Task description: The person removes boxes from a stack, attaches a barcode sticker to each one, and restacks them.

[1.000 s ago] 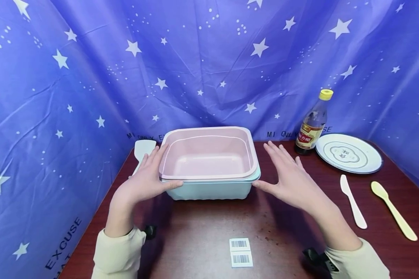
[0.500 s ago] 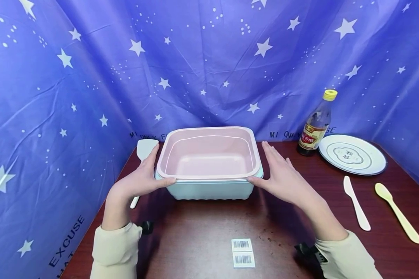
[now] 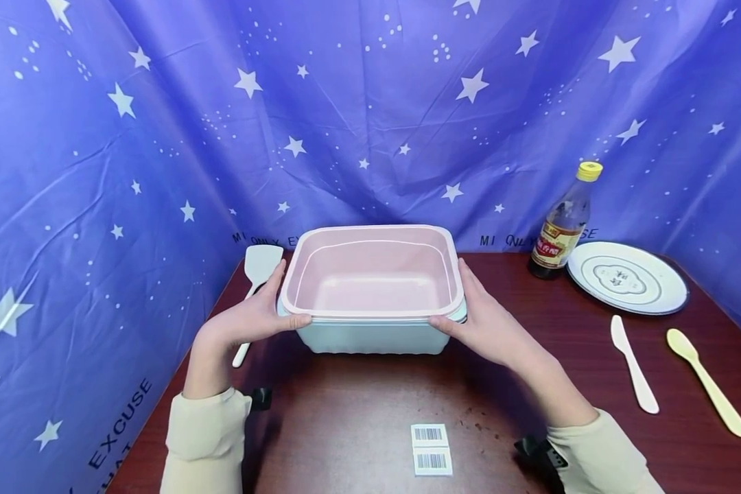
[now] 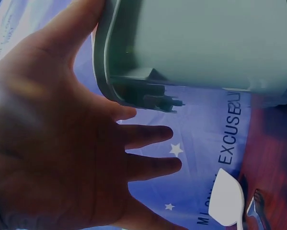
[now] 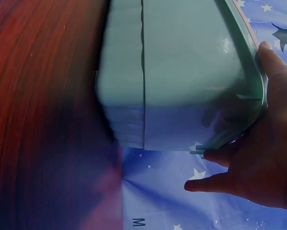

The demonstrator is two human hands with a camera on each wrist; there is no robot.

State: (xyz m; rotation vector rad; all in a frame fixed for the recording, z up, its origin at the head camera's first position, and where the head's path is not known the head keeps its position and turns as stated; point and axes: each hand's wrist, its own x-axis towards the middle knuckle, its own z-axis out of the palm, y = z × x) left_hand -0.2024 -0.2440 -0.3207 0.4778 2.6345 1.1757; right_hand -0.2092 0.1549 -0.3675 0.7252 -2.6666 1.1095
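Observation:
A pink tub (image 3: 373,288) sits nested in a pale blue-green plastic tub (image 3: 373,337) at the back middle of the table. My left hand (image 3: 253,315) is at its left end, thumb on the front rim. The left wrist view shows that hand's fingers straight and spread beside the rim. At the right end, the thumb of my right hand (image 3: 488,326) lies on the front rim and its fingers extend along the side. In the right wrist view, straight fingers reach past the blue-green wall. Part of the fingers is hidden in the head view.
A white spatula (image 3: 263,264) lies left of the tubs, beside a partly hidden fork-like piece (image 4: 259,211). At right are a yellow-capped sauce bottle (image 3: 558,226), a plate (image 3: 630,278), a white knife (image 3: 634,367) and a yellow spoon (image 3: 710,384). A barcode card (image 3: 431,449) lies in front.
My right hand has moved left from beside the tubs to touch their right end. My left hand has slid slightly outward along the left end, and its thumb now rests on the front rim.

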